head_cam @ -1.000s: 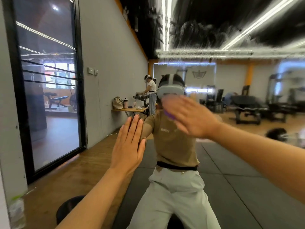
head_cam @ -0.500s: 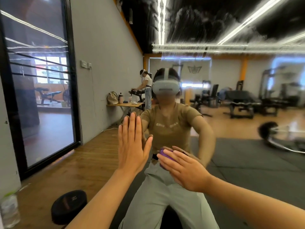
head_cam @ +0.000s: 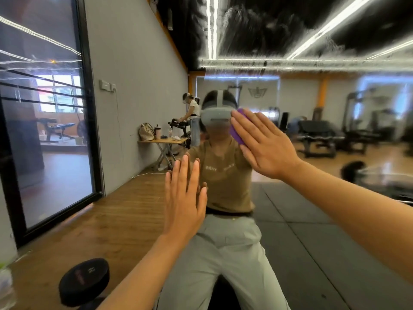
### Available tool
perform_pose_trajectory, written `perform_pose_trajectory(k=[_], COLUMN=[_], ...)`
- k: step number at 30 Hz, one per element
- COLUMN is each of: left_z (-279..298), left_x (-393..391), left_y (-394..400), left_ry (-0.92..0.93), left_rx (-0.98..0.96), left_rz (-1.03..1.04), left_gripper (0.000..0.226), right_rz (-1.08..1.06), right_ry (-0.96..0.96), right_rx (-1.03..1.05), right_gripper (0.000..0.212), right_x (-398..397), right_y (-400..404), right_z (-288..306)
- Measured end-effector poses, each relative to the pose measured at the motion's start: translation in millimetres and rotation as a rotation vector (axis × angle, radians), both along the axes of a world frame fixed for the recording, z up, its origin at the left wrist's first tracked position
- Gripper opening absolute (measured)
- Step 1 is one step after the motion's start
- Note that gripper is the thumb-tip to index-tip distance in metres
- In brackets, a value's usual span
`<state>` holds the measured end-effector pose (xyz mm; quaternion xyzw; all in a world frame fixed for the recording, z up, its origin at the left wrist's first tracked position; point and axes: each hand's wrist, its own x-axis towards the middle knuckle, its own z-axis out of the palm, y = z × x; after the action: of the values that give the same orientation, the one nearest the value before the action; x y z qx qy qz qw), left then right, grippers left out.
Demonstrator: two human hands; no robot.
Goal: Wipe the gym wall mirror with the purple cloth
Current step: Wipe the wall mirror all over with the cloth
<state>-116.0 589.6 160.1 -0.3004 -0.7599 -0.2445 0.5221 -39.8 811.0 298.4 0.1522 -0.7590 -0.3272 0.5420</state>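
Observation:
The gym wall mirror [head_cam: 312, 209] fills the view in front of me and reflects me and the gym behind. My right hand [head_cam: 263, 142] lies flat with straight fingers on the glass at head height, pressing the purple cloth [head_cam: 237, 130] against it. Only a purple edge of the cloth shows at my fingertips; the rest is hidden under my palm. My left hand [head_cam: 183, 198] rests flat on the mirror lower and to the left, fingers straight and pointing up, holding nothing.
A black weight plate [head_cam: 83, 283] sits low at the left by the mirror's foot. A clear bottle [head_cam: 6, 285] stands at the far left edge. A dark-framed glass panel [head_cam: 51, 130] and a grey wall show at the left. Another person works at a folding table [head_cam: 163, 142] in the reflection.
My right hand has swept the cloth down to waist height and back up to head height, ending further right. My left hand has stayed pressed on the glass.

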Motion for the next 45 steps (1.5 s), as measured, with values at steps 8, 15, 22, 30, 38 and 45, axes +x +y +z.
perform_pose_trajectory(k=[8, 15, 22, 30, 38, 45], left_z=[-1, 3, 5, 5, -2, -4], left_x=[5, 6, 16, 22, 34, 41], left_y=[30, 29, 34, 55, 80, 87], left_ry=[-0.102, -0.116, -0.177, -0.163, -0.095, -0.110], left_rx=[0.130, 0.131, 0.189, 0.230, 0.086, 0.034], left_rz=[0.046, 0.063, 0.052, 0.040, 0.028, 0.030], left_gripper=[0.067, 0.071, 0.070, 0.075, 0.069, 0.067], right_rz=[0.136, 0.045, 0.078, 0.108, 0.052, 0.068], right_ry=[-0.013, -0.258, -0.062, 0.173, -0.167, -0.205], right_rx=[-0.260, 0.249, 0.056, -0.344, 0.037, 0.184], right_gripper=[0.060, 0.065, 0.056, 0.057, 0.067, 0.056], right_x=[-4, 12, 17, 14, 38, 44], right_y=[-10, 30, 46, 42, 82, 102], right_z=[-130, -167, -34, -24, -194, -122])
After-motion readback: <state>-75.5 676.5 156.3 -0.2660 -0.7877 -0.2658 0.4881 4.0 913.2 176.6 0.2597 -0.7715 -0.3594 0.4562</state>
